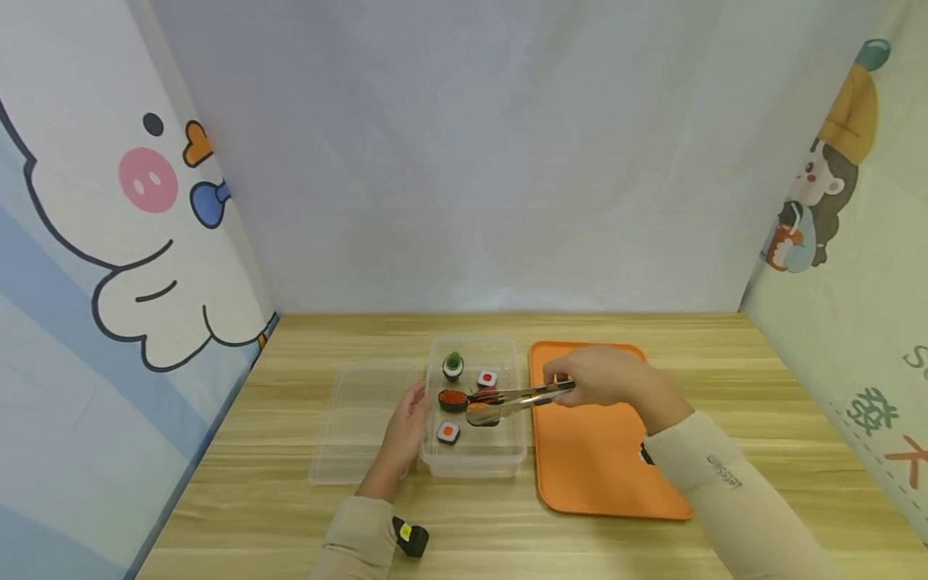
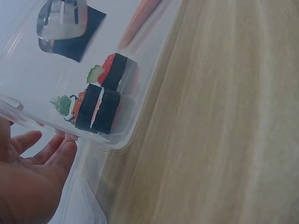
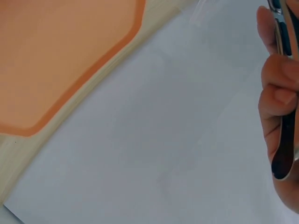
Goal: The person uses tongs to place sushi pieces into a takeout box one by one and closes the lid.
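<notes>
My right hand (image 1: 605, 375) grips metal tongs (image 1: 532, 396) by the handle. Their tips reach into a clear plastic container (image 1: 474, 466) and lie over an orange-topped sushi piece (image 1: 484, 423); I cannot tell whether they pinch it. Beside it in the container are a red-roe sushi piece (image 1: 453, 400), a green-topped sushi piece (image 1: 453, 367), an orange-centred sushi roll (image 1: 448, 432) and a red-centred sushi roll (image 1: 487, 378). My left hand (image 2: 35, 177) touches the container's left side with loosely extended fingers. In the right wrist view the tongs' handle end (image 3: 283, 161) shows below the fingers.
Right of the container lies an orange tray (image 1: 602, 475); a dark piece (image 1: 646, 454) on it is partly hidden by the right sleeve. A clear lid (image 1: 355, 419) lies flat at the left. Near the left sleeve sits a black object with a yellow mark (image 1: 412, 538).
</notes>
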Available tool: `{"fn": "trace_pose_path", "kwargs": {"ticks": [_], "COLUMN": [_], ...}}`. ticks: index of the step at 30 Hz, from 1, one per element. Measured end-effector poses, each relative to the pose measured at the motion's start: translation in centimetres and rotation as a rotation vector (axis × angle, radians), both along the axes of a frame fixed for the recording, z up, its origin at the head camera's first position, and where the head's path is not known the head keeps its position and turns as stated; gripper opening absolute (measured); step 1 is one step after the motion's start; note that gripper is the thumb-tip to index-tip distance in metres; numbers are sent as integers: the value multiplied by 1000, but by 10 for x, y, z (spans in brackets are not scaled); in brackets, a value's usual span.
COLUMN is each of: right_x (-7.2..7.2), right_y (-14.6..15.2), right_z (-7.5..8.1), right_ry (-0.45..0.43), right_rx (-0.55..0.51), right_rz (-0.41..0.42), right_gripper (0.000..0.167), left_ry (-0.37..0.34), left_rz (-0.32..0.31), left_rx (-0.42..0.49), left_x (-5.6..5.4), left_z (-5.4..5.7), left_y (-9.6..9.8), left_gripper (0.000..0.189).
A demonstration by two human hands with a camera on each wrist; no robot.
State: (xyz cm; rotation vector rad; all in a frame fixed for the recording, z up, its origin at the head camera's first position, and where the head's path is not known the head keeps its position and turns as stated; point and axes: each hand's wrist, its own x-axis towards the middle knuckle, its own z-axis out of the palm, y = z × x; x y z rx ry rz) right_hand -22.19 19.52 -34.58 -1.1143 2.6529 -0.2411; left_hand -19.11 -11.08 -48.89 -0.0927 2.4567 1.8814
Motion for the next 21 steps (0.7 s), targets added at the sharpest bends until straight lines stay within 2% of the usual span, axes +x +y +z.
{"fn": "trace_pose_path", "kwargs": {"ticks": [6, 12, 21], "right_x": [-2, -1, 6], "right_y": [-16, -22, 7], "right_z": [-3, -4, 19], "right_ry": [4, -5, 0], "right_rx": [76, 89, 31], "right_rz": [16, 6, -100], "right_gripper": [12, 14, 19], "left_ry": [-5, -4, -12], "left_rz": [2, -6, -6], "left_rx": [0, -5, -2], "left_x": [1, 3, 3], "left_z": [1, 2, 2], "left_y": [-2, -3, -3], "left_gripper": [48, 48, 49]}}
